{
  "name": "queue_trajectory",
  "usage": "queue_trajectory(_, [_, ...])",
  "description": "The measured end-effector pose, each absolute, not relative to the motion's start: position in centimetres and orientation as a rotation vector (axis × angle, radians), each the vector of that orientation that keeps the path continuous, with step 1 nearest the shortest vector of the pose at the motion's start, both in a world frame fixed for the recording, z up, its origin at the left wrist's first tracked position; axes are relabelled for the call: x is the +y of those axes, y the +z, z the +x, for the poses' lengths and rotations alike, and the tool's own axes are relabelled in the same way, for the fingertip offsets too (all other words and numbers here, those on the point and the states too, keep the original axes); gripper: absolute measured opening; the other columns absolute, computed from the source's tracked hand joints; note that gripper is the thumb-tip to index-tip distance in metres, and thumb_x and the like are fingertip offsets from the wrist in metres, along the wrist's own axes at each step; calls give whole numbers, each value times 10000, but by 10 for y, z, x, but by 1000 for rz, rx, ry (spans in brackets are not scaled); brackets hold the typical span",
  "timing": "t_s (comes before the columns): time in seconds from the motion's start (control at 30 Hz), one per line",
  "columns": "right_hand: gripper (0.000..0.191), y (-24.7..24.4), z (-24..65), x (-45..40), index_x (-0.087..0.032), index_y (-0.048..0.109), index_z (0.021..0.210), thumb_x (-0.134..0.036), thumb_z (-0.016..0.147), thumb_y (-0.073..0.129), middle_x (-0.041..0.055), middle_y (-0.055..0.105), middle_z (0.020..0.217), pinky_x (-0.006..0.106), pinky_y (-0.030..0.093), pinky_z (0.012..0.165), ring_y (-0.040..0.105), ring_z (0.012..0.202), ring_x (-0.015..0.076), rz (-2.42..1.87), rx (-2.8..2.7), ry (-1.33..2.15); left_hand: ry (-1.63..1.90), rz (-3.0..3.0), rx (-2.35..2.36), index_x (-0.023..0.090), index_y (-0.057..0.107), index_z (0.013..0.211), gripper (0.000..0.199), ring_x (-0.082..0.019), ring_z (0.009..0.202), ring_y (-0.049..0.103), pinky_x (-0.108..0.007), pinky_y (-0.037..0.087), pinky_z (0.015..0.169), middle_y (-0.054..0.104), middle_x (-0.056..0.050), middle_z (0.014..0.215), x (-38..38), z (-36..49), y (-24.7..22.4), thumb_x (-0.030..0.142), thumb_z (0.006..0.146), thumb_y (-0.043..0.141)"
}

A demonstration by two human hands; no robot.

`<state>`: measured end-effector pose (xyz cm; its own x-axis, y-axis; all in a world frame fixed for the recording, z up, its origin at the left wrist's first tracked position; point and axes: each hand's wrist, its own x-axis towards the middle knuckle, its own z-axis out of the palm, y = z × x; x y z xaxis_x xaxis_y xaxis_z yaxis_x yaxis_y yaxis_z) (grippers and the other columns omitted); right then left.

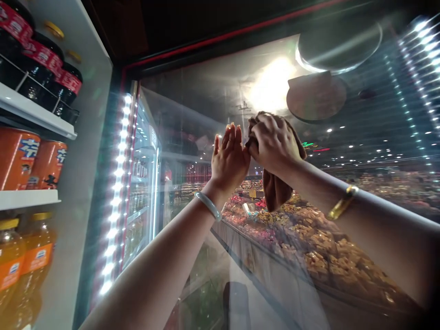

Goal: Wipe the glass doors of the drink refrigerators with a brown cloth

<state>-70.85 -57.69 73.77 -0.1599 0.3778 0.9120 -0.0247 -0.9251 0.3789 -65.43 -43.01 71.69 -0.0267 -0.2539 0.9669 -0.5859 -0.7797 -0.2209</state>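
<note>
A glass door [192, 114] with a dark frame stands in front of me. Against the glass, near its middle, my right hand [273, 142] presses a bunched brown cloth [278, 190], whose loose end hangs below the fingers. Just to the left, my left hand [230, 156] is flat on the glass with its fingers stretched upward and nothing in it. The two hands are side by side, nearly touching. A pale bangle [208, 206] circles the left wrist and a gold-coloured bangle [343, 202] the right.
Shelves at the left hold dark bottles with red labels [43, 57], orange cans [50, 162] and orange drink bottles [36, 252]. A bright LED strip [118, 183] runs down the door's left side. Through the glass show bins of packaged goods [326, 247]. A round sticker [316, 97] sits high on the glass.
</note>
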Motion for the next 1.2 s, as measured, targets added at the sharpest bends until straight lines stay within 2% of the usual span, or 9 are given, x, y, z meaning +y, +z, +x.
queue_trajectory(0.1, [413,712,-714,-588,-238,608,1408,-298,1012,510,104,486,1610,593,383,1262,414,1510,350,1826,601,1958,1887,2024,-896,88,185,1691,676,-249,1676,113,-483,50,1379,165,-137,1792,-415,-650,708,252,1044,293])
queue_trajectory(0.23, [389,717,-720,-614,-362,645,1363,-307,991,545,12,528,1575,694,361,1239,487,1444,360,1847,579,1970,1896,2023,-911,119,200,1695,681,-253,1673,136,-489,58,1379,185,-130,1788,-410,-647,698,240,1034,312])
queue_trajectory(0.43, [504,754,-694,-562,-285,585,1470,-237,973,514,108,544,1541,689,398,1208,477,1442,409,1800,488,2235,1939,2011,-876,160,177,1706,678,-232,1671,148,-495,44,1378,203,-97,1788,-403,-643,698,234,1042,295])
queue_trajectory(0.6, [630,703,-695,-551,-341,503,1558,-226,946,595,58,471,1639,660,406,1245,419,1514,396,1845,700,2008,1883,2030,-788,216,100,1720,712,-264,1672,137,-554,46,1370,179,-78,1795,-376,-637,693,227,1039,308])
queue_trajectory(0.7, [591,692,-705,-577,-354,545,1523,-206,952,587,34,487,1632,637,469,1205,458,1484,377,1888,753,1907,1878,2032,-793,222,116,1719,697,-250,1674,118,-542,41,1371,167,-77,1798,-367,-632,688,227,1046,297])
queue_trajectory(0.87, [457,740,-695,-566,-308,638,1416,-235,979,528,74,563,1541,660,560,1041,527,1363,419,1858,501,2248,1921,2024,-815,188,100,1720,689,-251,1673,93,-521,65,1375,166,-98,1795,-368,-628,687,228,1057,284])
queue_trajectory(1.03, [479,716,-679,-510,-276,616,1450,-206,994,487,85,567,1542,649,507,1155,511,1410,388,1868,645,2113,1927,2068,-823,173,89,1719,695,-241,1667,152,-514,60,1377,214,-107,1781,-357,-627,686,229,1058,296])
queue_trajectory(1.13, [535,684,-686,-523,-332,556,1507,-208,987,532,48,562,1558,609,478,1218,479,1464,341,1842,808,1906,1922,2067,-815,145,88,1716,686,-241,1668,143,-514,76,1378,209,-115,1779,-342,-624,683,235,1062,274])
queue_trajectory(1.2, [515,688,-692,-548,-332,581,1478,-208,979,550,50,570,1547,606,496,1199,495,1448,339,1823,796,1890,1943,2063,-849,149,101,1715,679,-233,1667,149,-516,68,1377,208,-109,1777,-333,-621,680,221,1058,257])
